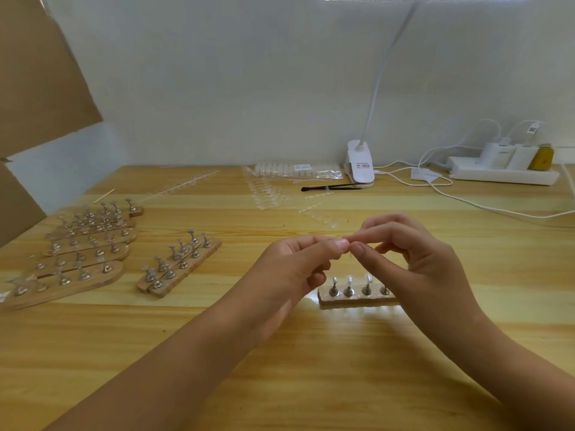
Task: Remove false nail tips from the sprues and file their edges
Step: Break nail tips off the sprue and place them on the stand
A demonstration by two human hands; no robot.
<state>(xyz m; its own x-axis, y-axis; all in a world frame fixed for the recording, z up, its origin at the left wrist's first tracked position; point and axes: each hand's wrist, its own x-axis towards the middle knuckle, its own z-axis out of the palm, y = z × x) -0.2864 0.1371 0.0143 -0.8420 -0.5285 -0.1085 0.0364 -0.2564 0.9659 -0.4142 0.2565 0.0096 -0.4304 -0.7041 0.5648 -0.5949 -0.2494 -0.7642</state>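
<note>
My left hand (300,262) and my right hand (413,253) meet fingertip to fingertip above the wooden table (280,353). Between them they pinch a small clear nail tip (348,244), mostly hidden by the fingers. Below the hands stands a wooden holder (348,298) with several metal stands carrying clear tips. Clear sprue strips with nail tips (270,194) lie further back on the table, and a bag of tips (298,171) lies behind them.
Several wooden holders with metal stands (84,247) lie at the left, two more (177,265) nearer the middle. A black tool (329,187), a clip lamp (360,163), a power strip (501,172) with cables and a wooden stick (104,195) sit at the back. Cardboard (37,73) stands left.
</note>
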